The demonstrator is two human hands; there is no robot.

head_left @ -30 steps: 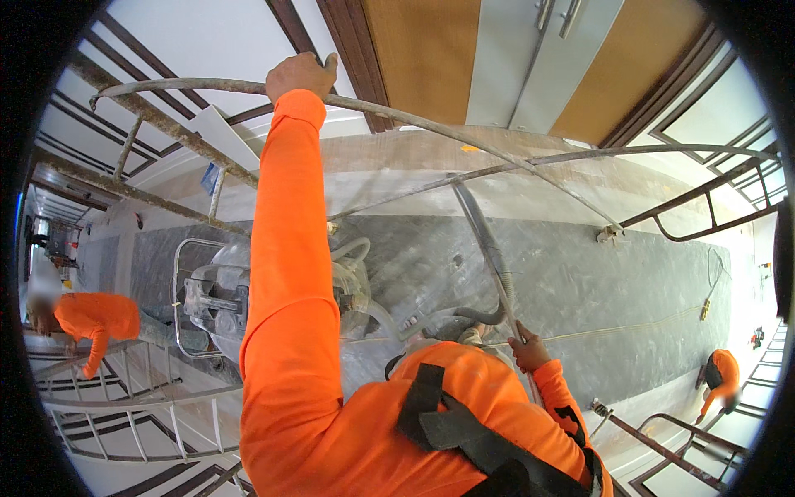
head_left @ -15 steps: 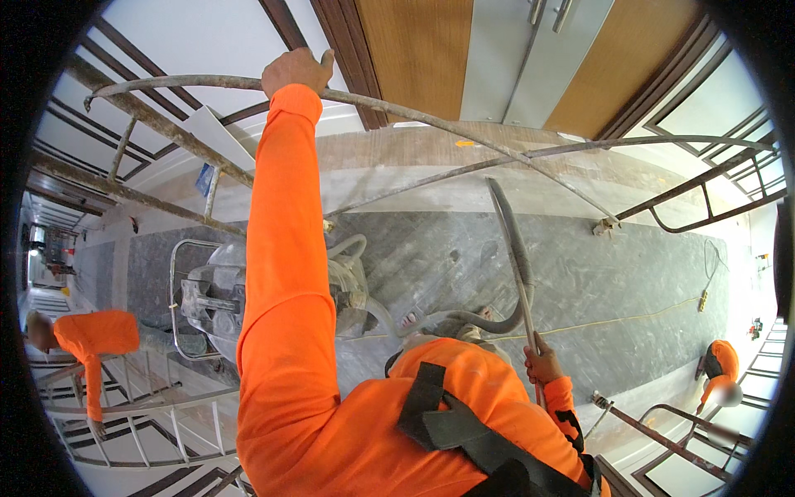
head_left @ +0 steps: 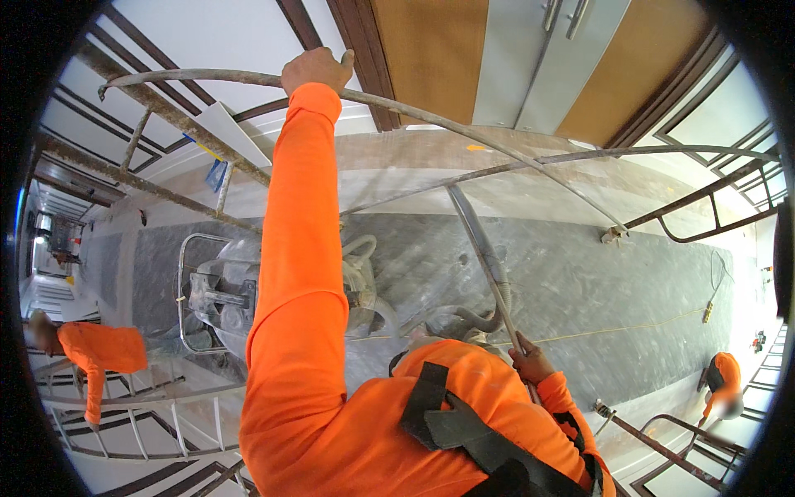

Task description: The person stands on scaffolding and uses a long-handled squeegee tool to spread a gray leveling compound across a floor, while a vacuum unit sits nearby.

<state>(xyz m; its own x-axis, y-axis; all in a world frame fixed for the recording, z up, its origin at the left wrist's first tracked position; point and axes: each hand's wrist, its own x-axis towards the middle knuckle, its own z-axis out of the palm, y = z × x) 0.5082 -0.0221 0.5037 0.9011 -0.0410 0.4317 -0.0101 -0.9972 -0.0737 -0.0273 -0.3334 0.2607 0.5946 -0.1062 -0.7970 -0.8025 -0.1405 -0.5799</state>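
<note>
My left hand is raised far ahead, closed around a dusty metal scaffold brace with the thumb sticking out to the right. Lower right, my right hand grips a long grey wand whose far end reaches across the dusty floor. A ribbed hose runs along the wand and curls back near my body. To the left of my outstretched arm stands a large dusty vacuum machine with a tubular handle; the arm hides part of it.
A second brace crosses the first, joining scaffold frames. A thin yellow cord lies on the grey floor covering. One co-worker bends over a ladder at left; another co-worker is at right. Cabinet doors stand ahead.
The wand's far end has swung left across the floor, and my right hand has shifted slightly left with it. My left hand keeps its hold on the brace while the view shifts a little.
</note>
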